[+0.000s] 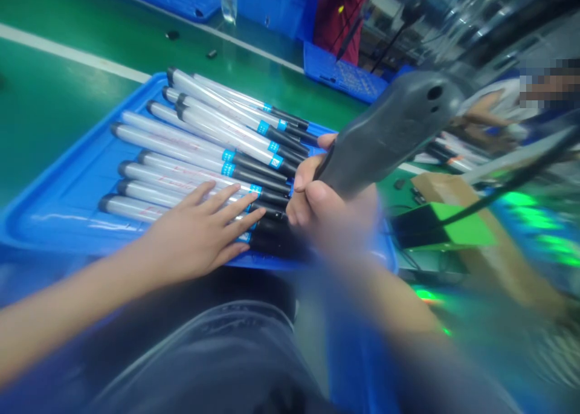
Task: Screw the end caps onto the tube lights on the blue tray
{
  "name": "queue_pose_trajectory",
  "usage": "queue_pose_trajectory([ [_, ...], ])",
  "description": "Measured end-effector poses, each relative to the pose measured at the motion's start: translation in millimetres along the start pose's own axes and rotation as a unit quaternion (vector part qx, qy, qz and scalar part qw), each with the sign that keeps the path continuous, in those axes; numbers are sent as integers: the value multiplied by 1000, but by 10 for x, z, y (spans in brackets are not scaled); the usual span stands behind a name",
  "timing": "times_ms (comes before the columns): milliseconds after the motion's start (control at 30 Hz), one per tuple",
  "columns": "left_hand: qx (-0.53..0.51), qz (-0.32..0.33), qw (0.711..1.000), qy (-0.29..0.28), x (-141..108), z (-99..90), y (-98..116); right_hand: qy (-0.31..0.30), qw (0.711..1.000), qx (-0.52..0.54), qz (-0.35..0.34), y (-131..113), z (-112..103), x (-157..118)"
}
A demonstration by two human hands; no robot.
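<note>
Several light sticks [172, 142] with whitish clear tubes, dark end caps, black handles and blue labels lie side by side in a blue tray [54, 202]. My left hand [194, 232] rests over the nearest sticks with its fingers spread near the labels, gripping nothing. My right hand [326, 202] is closed around a dark grey handheld barcode scanner [385, 136], held above the black handles at the tray's right side. Part of the right hand and forearm is blurred. The scanner hides some handle ends, and my left hand covers parts of the nearest tubes.
Small black pieces [172, 35] lie on the green surface [45, 93] behind the tray. A clear bottle [229, 0] and a blue bin [276, 3] stand farther back. To the right are a green-and-black box [444, 226], cables and cardboard [493, 263]. Other people work beyond.
</note>
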State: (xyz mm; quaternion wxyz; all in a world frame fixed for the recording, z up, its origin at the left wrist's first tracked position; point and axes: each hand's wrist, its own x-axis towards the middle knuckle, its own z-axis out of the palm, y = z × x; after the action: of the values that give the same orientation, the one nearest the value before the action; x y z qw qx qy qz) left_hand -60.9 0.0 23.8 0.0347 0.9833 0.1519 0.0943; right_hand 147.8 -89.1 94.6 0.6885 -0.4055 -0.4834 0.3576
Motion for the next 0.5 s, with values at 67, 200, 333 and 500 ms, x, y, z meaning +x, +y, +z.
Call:
queue_pose_trajectory([
  [67,2,0,1000,-6,5,-7,2,-2,1000,14,-11,13,2,-5],
  [200,19,1,1000,-17,12,-8,7,-9,999,22,-40,41,-3,-12],
  [333,22,1,1000,-8,13,3,8,1,999,-4,-40,48,-19,-50],
  [500,2,11,1000,18,16,-2,11,0,999,5,-38,12,1,-75],
])
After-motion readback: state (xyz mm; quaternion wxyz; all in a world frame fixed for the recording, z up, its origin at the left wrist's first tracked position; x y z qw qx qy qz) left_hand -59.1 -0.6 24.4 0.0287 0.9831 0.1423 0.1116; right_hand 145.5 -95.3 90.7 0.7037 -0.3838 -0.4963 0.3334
